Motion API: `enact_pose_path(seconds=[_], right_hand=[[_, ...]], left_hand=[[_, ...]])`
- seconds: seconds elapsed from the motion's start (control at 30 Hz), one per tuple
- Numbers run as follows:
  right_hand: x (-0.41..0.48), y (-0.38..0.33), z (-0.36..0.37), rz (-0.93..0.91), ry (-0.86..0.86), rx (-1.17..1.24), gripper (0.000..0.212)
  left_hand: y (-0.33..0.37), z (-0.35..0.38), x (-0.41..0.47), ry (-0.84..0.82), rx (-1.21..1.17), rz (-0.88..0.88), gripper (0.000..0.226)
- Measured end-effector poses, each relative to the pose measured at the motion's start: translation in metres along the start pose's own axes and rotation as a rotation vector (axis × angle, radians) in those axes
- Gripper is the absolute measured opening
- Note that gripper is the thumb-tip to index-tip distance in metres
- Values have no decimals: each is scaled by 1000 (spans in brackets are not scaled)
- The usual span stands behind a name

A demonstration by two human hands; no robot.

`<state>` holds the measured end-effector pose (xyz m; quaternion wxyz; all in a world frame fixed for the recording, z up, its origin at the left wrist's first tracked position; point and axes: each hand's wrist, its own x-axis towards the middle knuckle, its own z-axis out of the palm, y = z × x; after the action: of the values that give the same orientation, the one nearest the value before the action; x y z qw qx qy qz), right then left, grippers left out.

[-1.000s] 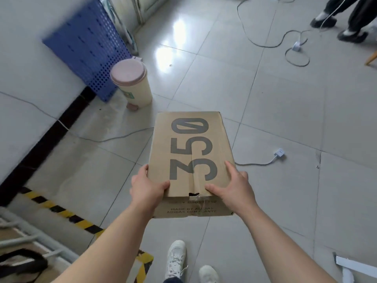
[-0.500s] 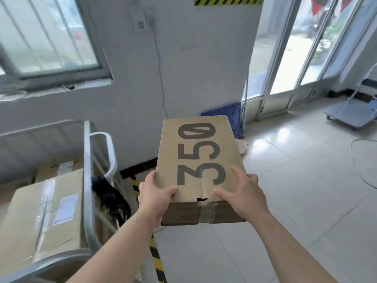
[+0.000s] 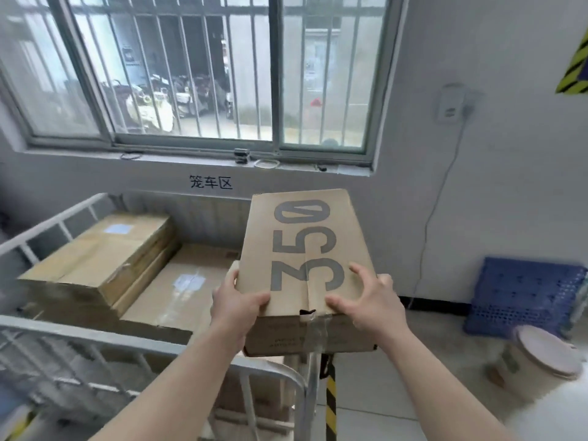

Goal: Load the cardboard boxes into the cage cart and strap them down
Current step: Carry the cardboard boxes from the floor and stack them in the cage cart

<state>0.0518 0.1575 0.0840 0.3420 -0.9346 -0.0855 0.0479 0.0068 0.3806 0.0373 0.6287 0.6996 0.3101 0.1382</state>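
Head view: both hands, left (image 3: pixel 237 302) and right (image 3: pixel 370 300), fingers gripping "350" shoe box (image 3: pixel 305 249) near end, long axis pointing away, above cage cart (image 3: pixel 152 340) right corner.

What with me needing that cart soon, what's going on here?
A person grips a cardboard box marked 350 at its near end, with the left hand on one corner and the right hand on the other. The box is held in the air over the near right corner of the cage cart, not yet set down. Two taped boxes already lie inside: a taller box on the left and a flatter box beside it.
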Motion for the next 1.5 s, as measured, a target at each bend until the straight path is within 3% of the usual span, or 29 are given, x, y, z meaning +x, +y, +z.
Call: enact_pose_path(seconds=[0.33,0.53,1.03,1.2,1.37,1.5], right_hand=[[63,-165,158,-52,-166,29,83],[102,-228,240,3,-210,10,83],[246,-269,393,164,-366,-34,84],[274,-274,446,247,-394,-29,82],[298,-281,503,376,-357,-35,86],[316,-279,548,462,-328,-36,91]], left_hand=[[-17,-194,130,132,41,-72,83],[-39,-265,213,128,74,-129,91],[-119,-306,411,128,178,-346,94],[-149,-317,466,55,250,-393,83],[-177,-329,531,-73,320,-436,90],[-194,-335,570,-155,397,-427,75]])
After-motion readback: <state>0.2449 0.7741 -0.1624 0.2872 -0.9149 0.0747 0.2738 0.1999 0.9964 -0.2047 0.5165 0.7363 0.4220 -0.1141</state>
